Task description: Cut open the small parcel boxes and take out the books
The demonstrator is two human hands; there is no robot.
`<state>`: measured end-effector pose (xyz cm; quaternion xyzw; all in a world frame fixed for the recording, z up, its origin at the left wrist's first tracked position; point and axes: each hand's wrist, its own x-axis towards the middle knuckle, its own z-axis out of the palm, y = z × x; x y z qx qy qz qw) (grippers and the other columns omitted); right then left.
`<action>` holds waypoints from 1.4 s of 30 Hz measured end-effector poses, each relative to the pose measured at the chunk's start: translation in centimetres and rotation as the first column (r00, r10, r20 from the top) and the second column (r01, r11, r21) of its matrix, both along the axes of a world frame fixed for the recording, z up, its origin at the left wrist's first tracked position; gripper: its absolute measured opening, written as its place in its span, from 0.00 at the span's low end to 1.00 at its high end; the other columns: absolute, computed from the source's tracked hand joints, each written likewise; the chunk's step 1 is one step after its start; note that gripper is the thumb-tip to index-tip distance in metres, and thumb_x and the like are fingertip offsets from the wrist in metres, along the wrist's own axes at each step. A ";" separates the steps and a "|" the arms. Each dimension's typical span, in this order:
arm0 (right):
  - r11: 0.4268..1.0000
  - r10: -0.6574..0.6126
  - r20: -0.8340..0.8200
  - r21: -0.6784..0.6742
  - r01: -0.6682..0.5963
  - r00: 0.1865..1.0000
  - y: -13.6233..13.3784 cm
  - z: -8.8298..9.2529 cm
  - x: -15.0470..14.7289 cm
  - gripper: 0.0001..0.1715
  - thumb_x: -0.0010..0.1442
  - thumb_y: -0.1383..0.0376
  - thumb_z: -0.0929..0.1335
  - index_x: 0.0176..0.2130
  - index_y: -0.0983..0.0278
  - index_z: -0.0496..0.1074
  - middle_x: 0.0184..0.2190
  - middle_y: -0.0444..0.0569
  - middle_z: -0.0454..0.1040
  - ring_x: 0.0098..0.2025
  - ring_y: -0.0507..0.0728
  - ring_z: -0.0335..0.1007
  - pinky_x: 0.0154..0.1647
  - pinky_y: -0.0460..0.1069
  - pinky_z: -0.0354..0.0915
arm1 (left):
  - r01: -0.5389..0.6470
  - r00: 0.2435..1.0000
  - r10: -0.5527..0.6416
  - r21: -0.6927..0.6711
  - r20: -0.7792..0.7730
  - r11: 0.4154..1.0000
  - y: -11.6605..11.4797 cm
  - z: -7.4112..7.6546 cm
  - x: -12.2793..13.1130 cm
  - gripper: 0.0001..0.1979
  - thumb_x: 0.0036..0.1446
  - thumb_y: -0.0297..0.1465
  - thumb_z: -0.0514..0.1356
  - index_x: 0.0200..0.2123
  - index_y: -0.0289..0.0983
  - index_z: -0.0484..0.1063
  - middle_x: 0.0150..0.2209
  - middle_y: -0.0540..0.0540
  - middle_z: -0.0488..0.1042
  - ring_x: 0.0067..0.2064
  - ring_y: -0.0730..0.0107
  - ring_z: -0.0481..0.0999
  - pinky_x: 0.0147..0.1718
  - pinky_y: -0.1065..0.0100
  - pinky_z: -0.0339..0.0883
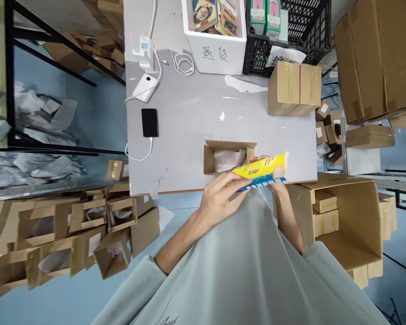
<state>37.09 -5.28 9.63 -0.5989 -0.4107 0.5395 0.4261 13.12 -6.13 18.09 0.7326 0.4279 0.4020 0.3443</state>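
Observation:
A flat yellow and blue packet (pixel 262 171) is held at the near edge of the grey table (pixel 189 113), just right of a small open cardboard box (pixel 228 156) with white padding inside. My left hand (pixel 219 196) grips the packet's near left end, fingers wrapped on it. My right hand (pixel 279 178) holds its right end, fingers curled around the edge.
A black phone (pixel 149 122) on a cable, a white power bank (pixel 145 87), a white foam bin (pixel 216 36), a black crate (pixel 287 31) and a taped carton (pixel 293 89) stand on the table. Open cartons (pixel 345 221) sit right; small boxes (pixel 71 234) pile left.

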 end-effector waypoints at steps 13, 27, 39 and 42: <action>0.982 0.191 -0.207 0.030 -0.188 0.960 0.7 4.2 -2.9 0.46 0.61 0.31 0.78 0.67 0.53 0.79 0.66 0.52 0.81 0.65 0.69 0.82 0.60 0.63 0.83 | -0.077 0.857 0.402 -0.691 0.322 0.718 4.9 -9.7 -2.7 0.43 0.52 0.58 0.78 0.63 0.43 0.77 0.49 0.39 0.86 0.47 0.58 0.88 0.45 0.61 0.84; 0.785 0.391 0.483 0.269 -0.558 0.784 -0.5 4.3 -8.3 0.23 0.78 0.60 0.72 0.68 0.48 0.80 0.78 0.47 0.69 0.77 0.65 0.66 0.79 0.66 0.66 | 0.434 0.398 0.692 -0.788 0.602 0.436 3.5 -10.5 -0.4 0.41 0.63 0.67 0.57 0.67 0.47 0.77 0.66 0.41 0.81 0.71 0.38 0.76 0.64 0.39 0.77; 0.808 0.369 0.447 0.280 -0.519 0.815 -0.5 4.4 -7.5 0.16 0.76 0.53 0.75 0.58 0.54 0.84 0.68 0.53 0.79 0.70 0.65 0.76 0.75 0.64 0.72 | 0.393 0.486 0.640 -0.803 0.596 0.449 2.5 -11.6 -2.2 0.50 0.39 0.66 0.73 0.61 0.46 0.79 0.58 0.38 0.84 0.70 0.30 0.76 0.57 0.39 0.81; 0.873 0.351 0.287 0.244 -0.423 0.891 -0.2 4.9 -7.1 0.21 0.74 0.48 0.75 0.60 0.54 0.83 0.65 0.54 0.80 0.66 0.64 0.80 0.65 0.60 0.82 | 0.441 0.582 0.507 -0.771 0.636 0.460 2.9 -11.0 -2.6 0.49 0.38 0.61 0.76 0.61 0.41 0.78 0.56 0.35 0.84 0.69 0.28 0.77 0.58 0.39 0.81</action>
